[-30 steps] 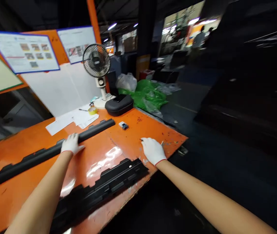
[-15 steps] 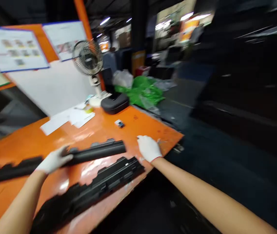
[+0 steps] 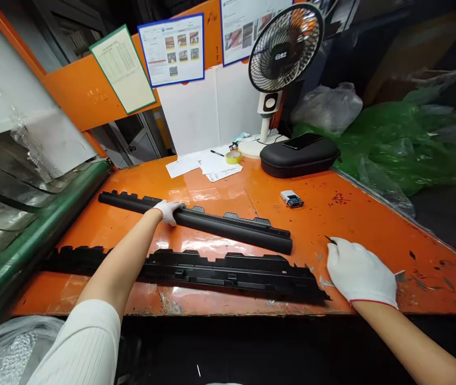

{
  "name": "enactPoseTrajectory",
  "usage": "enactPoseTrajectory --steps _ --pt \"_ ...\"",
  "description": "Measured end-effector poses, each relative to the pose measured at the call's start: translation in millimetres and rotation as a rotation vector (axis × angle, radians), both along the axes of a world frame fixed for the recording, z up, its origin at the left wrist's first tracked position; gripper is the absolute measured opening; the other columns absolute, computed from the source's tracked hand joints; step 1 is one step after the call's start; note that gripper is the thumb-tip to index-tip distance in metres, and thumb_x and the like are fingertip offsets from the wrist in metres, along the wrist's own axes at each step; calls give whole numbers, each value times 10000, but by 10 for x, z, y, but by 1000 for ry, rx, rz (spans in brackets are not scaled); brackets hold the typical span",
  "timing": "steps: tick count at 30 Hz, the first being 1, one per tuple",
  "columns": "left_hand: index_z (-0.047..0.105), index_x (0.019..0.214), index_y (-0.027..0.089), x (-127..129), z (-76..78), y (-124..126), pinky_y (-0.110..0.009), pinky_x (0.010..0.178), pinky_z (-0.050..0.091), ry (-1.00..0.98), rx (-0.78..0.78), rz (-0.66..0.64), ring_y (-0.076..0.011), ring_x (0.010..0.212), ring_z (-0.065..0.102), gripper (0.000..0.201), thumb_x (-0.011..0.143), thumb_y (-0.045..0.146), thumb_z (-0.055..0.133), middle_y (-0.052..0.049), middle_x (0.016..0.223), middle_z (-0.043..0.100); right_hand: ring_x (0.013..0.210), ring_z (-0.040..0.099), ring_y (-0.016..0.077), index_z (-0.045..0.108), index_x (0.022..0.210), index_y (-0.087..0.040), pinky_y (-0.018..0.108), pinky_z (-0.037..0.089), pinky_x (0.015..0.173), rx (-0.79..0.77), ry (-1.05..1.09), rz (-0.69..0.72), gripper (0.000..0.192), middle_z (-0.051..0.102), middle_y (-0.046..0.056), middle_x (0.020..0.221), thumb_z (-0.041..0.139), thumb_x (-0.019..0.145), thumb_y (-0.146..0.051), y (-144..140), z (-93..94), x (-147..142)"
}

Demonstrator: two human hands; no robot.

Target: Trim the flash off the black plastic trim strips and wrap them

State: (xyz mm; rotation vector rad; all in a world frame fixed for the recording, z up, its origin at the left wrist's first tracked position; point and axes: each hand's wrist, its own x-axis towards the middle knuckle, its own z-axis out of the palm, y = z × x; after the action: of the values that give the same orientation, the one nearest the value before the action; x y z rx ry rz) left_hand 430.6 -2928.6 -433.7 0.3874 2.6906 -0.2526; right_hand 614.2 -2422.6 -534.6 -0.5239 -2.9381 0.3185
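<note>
Left hand point(image 3: 167, 210) had fingers closed over the black trim strip point(image 3: 196, 220) lying mid-worktop point(image 3: 372, 214); right hand point(image 3: 360, 272) rested flat, fingers open, holding nothing. Gripped off-centre, the long strip might have pivoted into the ribbed panel point(image 3: 228, 270)

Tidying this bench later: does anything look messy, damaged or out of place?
Small dark chips and scraps litter the orange table around the right hand, and its paint is scuffed. A phone lies on the black case.
</note>
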Motion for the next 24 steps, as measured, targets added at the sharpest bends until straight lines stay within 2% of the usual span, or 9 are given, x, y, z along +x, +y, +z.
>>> enactPoseTrajectory --steps 3,5,8,11,14,17,19,21,24 --pt "446 1711 319 -13 -69 434 -530 1323 368 -49 -47 -103 -439 1609 400 1144 673 477 899 -109 1795 411 1011 775 400 761 1303 -124 502 572 860 47 -15 -9 491 799 228 1135 348 1109 -307 -36 51 20" --pt "451 1709 313 -6 -133 800 -535 1357 313 -73 -7 -203 -432 1662 316 1139 674 476 896 -107 1819 362 1043 776 371 745 1332 -116 465 567 880 74 -12 -3 468 801 215 1157 368 1120 -297 -38 73 41" --pt "441 1716 293 20 -178 1306 -459 1267 455 -145 51 -260 -404 1555 499 1169 645 364 903 -133 1760 454 1083 770 328 713 1380 -131 406 546 879 90 2 2 436 803 191 1202 386 1134 -281 -8 87 80" --pt "439 1717 275 68 -108 1599 -447 1115 560 -128 -1 -234 -416 1377 650 1238 592 310 954 -170 1597 620 1081 758 308 702 1365 -139 383 518 862 100 27 13 407 805 183 1204 387 1142 -269 34 91 120" --pt "513 1664 202 202 -22 1663 -523 1147 515 115 -30 -301 -462 1367 632 1146 640 391 991 -213 1438 712 1100 736 312 719 1296 -130 385 506 886 89 41 41 390 795 184 1207 383 1136 -245 78 83 154" --pt "711 1434 173 446 -76 1601 -532 1135 496 330 8 -373 -434 1289 671 611 886 409 843 -212 1265 768 1159 703 321 727 1288 -121 395 497 972 57 105 114 410 774 191 1260 365 1127 -225 135 50 175" --pt "779 1301 197 627 -191 1533 -486 1067 529 303 24 -379 -390 1211 710 360 1009 395 705 -188 1214 771 1187 685 320 733 1293 -118 395 484 1027 28 149 175 424 764 196 1289 360 1125 -227 172 20 179" --pt "769 1360 230 784 -315 1460 -443 1015 552 252 65 -373 -360 1206 713 381 1063 422 626 -172 1287 748 1195 679 312 735 1314 -121 388 481 1046 -17 153 230 431 768 186 1293 366 1122 -231 199 -4 173" --pt "634 1588 287 930 -435 1370 -419 1051 551 217 156 -365 -341 1276 688 553 1072 486 607 -156 1453 686 1189 688 282 749 1338 -166 358 491 1027 -84 93 301 433 788 140 1292 381 1121 -237 205 -10 140"
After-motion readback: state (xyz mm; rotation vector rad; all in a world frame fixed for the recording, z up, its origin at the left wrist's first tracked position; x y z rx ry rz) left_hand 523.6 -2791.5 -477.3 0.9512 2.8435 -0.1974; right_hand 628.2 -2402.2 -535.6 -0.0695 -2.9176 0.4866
